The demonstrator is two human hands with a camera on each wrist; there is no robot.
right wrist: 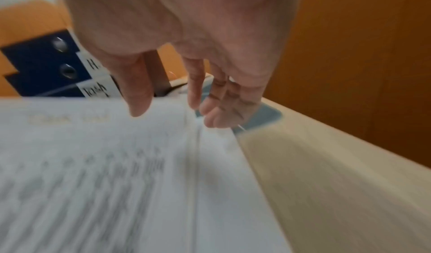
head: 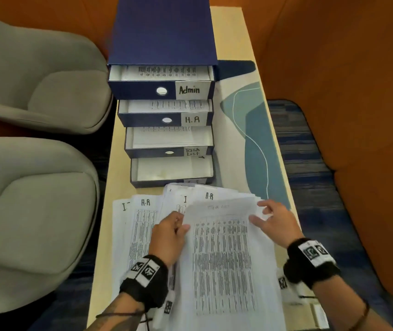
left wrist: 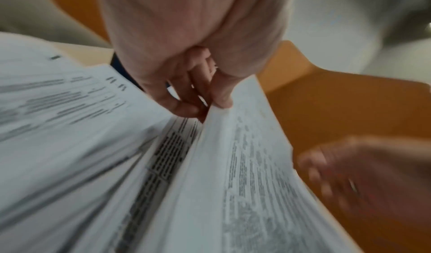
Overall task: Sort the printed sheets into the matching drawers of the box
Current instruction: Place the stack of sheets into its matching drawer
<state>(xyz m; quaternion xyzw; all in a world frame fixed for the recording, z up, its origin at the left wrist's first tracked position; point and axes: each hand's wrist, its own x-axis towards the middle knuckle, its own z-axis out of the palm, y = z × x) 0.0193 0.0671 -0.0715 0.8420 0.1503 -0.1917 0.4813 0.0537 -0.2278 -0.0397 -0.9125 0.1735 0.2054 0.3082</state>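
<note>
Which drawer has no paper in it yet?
The bottom drawer, nearest the hands, shows only a bare white floor. The Admin, H.R and Task List drawers each hold printed sheets.

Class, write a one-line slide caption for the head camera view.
Left hand pinches a printed sheet before four open drawers.

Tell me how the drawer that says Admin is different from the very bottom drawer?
The dark blue cardboard Admin drawer is at the top of the box; the dark blue cardboard bottom drawer sits lowest and sticks out farthest. The Admin drawer holds a printed sheet, while the bottom drawer shows only its bare white floor. Admin's label reads clearly; the bottom drawer's label is mostly hidden by loose sheets. Both are pulled open.
</note>
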